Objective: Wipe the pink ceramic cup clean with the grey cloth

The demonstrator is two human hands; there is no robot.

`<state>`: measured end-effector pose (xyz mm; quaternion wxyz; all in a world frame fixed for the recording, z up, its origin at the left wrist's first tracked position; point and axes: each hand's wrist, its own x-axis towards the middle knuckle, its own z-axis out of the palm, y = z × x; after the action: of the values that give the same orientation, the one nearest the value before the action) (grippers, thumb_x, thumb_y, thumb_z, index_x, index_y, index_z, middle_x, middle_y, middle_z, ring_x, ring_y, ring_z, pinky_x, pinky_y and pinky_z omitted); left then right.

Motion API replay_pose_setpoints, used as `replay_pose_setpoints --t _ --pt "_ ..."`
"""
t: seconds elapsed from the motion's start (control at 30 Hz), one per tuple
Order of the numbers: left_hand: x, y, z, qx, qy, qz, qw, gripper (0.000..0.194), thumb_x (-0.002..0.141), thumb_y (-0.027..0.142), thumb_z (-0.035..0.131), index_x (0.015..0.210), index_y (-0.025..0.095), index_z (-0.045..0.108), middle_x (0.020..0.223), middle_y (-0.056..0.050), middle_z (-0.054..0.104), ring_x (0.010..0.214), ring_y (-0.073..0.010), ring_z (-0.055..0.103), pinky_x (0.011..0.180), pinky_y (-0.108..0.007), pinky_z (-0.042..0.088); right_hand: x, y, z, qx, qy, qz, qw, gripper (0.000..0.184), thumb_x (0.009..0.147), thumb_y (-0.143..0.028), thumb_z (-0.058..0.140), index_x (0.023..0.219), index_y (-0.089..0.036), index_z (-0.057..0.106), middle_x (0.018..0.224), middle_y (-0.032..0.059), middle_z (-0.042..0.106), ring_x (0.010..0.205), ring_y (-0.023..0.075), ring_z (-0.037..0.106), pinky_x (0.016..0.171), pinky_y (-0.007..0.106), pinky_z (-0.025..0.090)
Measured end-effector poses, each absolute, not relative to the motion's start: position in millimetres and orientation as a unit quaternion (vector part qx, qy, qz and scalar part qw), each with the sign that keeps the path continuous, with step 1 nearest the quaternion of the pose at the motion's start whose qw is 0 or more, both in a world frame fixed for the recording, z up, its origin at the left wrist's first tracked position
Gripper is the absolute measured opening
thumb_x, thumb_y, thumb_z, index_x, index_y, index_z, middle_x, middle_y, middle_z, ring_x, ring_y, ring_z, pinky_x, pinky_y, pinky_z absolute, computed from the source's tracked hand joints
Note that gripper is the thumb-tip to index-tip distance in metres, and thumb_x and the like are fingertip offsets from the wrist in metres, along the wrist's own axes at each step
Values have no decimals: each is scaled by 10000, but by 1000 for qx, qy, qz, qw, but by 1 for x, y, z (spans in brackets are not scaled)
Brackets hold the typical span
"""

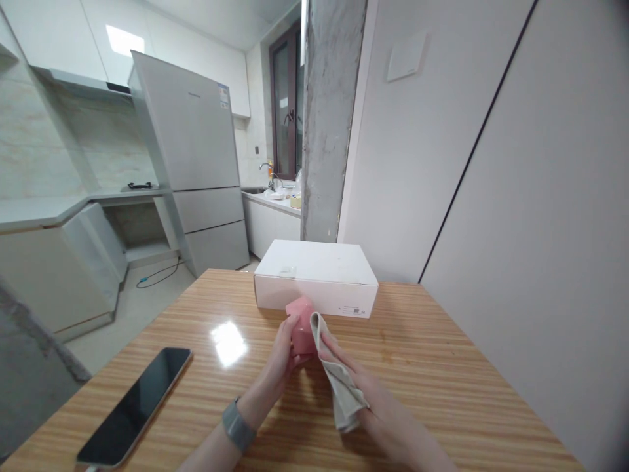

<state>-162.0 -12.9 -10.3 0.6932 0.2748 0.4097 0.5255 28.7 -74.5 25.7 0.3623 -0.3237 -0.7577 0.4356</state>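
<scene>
My left hand (pixel 284 351), with a grey band at its wrist, is wrapped round a smooth pink object (pixel 303 335) with an angled top. Its exact kind cannot be made out, since fingers and cloth cover parts of it. A beige cloth (pixel 339 383) is gripped by my right hand (pixel 356 380), folded over the fingers and hanging down below them. The cloth's upper edge meets the right side of the pink object. Both hands are low over the wooden table, just in front of a white box (pixel 314 292).
The wood-grain table (pixel 432 380) has a black-screened phone (pixel 137 406) lying at its left, with a cable at the near end. A white panelled wall (pixel 515 229) runs along the right. Beyond the table stand a tall fridge (pixel 201 144) and a sink counter (pixel 272 219).
</scene>
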Motion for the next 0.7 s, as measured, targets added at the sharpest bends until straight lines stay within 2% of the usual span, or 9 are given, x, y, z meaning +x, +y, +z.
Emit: replay_pose_setpoints --t 0.07,0.13,0.2,0.27,0.47,0.57,0.7 --pt "-163 -11 -12 266 410 522 699 541 803 577 557 1143 157 597 1012 -113 704 836 -206 677 710 -294 540 37 -83 21 -358 -616 559 423 487 845 -400 603 1310 -262 558 1450 50 458 1370 268 373 1159 474 180" --pt "-163 -9 -14 259 410 525 699 555 801 588 557 1140 150 585 998 -114 696 813 -203 671 701 -300 543 49 -88 19 -384 -423 683 455 506 769 -525 664 1166 -212 669 1241 96 658 1239 300 538 1118 496 279" --pt "-163 -9 -14 253 413 532 694 567 796 597 562 1146 151 567 980 -109 686 796 -203 664 696 -314 547 65 -90 21 -387 -271 787 396 470 801 -531 626 1026 -129 717 1033 143 746 1106 310 639 1064 485 367" --pt "-163 -9 -14 249 417 534 692 574 794 602 565 1155 155 554 968 -103 675 784 -202 661 700 -328 551 82 -90 23 -386 -193 823 370 426 838 -491 593 937 -98 724 927 156 765 1012 300 688 1008 452 436" --pt "-164 -6 -14 262 427 515 696 571 805 605 544 1164 161 543 1009 -113 666 779 -197 664 686 -321 548 129 -94 5 -465 -188 791 351 321 815 -392 648 882 -86 720 907 187 760 927 293 716 926 387 504" --pt "-162 -4 -18 279 436 506 690 538 819 569 543 1172 163 539 993 -109 670 778 -196 663 663 -309 545 151 -95 -10 -520 -240 736 361 378 800 -475 649 885 -113 718 853 154 769 816 283 735 869 381 536" --pt "-159 -4 -22 325 438 503 670 528 828 554 539 1193 173 535 998 -105 673 804 -202 663 652 -300 541 176 -90 -22 -594 -322 636 373 478 768 -528 655 1021 -125 689 946 143 762 849 287 725 822 359 550"
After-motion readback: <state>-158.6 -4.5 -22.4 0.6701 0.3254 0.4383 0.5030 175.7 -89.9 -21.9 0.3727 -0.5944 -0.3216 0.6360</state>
